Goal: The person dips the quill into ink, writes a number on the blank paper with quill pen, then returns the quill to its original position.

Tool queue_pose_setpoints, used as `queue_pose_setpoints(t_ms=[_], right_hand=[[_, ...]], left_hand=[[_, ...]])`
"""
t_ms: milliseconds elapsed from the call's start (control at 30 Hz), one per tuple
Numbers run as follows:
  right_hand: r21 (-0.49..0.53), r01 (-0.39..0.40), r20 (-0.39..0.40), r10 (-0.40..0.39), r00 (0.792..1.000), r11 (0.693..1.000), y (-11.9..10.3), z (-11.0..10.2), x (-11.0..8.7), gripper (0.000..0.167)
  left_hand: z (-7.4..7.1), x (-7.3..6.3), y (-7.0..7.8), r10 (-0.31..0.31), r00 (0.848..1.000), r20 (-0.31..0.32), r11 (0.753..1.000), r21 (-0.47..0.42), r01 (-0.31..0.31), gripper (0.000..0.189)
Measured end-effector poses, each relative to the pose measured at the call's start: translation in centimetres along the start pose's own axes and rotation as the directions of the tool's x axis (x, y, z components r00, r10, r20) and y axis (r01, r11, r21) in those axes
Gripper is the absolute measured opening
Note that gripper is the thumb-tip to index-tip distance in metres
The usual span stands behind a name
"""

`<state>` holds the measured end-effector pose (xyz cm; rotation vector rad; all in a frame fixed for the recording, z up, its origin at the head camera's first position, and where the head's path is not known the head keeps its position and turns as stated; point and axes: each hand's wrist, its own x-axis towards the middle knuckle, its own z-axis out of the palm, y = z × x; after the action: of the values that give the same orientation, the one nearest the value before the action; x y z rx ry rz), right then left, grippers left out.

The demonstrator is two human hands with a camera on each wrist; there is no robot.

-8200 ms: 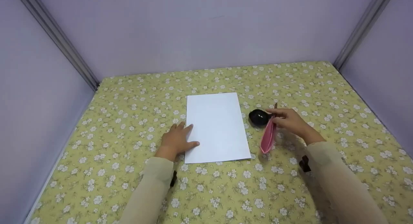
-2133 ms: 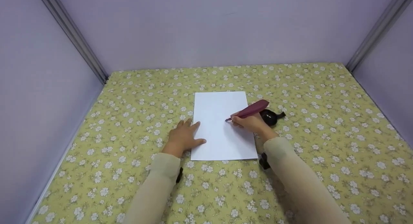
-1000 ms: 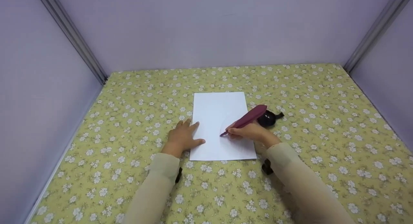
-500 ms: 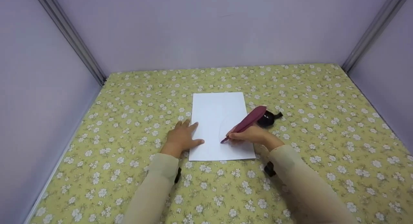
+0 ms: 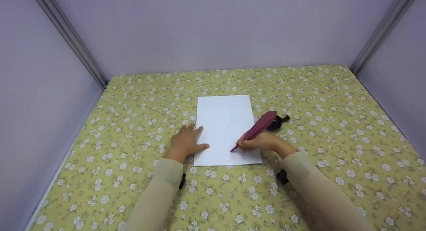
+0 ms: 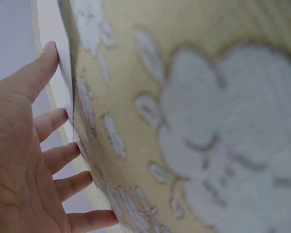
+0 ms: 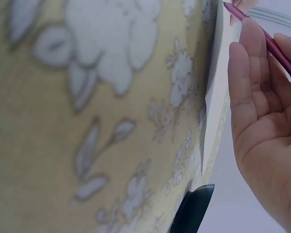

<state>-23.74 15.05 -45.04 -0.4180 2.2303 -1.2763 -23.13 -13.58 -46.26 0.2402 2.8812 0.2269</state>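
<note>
A white sheet of paper (image 5: 213, 114) lies flat on the flowered cloth. My left hand (image 5: 185, 141) rests with spread fingers along its left edge, the thumb and index finger on the paper. My right hand (image 5: 259, 141) pinches a maroon feather-shaped pen (image 5: 261, 124) between thumb and fingers, the broad end leaning up to the right. Its tip is at the lower middle of the sheet, at the end of a faint curved line (image 5: 225, 137). The right wrist view shows the pen's slim shaft (image 7: 276, 48) in the fingers.
Just beyond the right hand sits a glossy black round object (image 5: 275, 123) with a short stem, partly covered by the pen and hand. The yellow flowered cloth (image 5: 149, 104) spreads all around. Pale lilac walls (image 5: 213, 34) enclose the back and both sides.
Earlier the right hand held the pen beside the black object, then brought it over the paper. Its tip has since moved down the sheet, a faint curve behind it. The left hand stays put.
</note>
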Motion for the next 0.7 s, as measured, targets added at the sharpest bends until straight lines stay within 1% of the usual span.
queue_pose_setpoints(t_ms=[200,567,700], right_hand=[[0.0,-0.023,0.008,0.023,1.0,1.0,0.4,-0.2,-0.6,0.033],[-0.018,-0.071,-0.006,0.071,0.997,0.997,0.8,-0.7,-1.7,0.037],[-0.031,-0.06,-0.012,0.06,0.998,0.998,1.1,-1.1,-2.0,0.035]], left_hand=[[0.1,-0.1,-0.1,0.004,1.0,-0.006,1.0,-0.002,-0.004,0.08],[0.0,-0.1,-0.1,0.014,1.0,0.004,1.0,-0.019,-0.014,0.079],[-0.1,-0.2,0.0,0.011,1.0,0.008,1.0,-0.013,-0.011,0.079]])
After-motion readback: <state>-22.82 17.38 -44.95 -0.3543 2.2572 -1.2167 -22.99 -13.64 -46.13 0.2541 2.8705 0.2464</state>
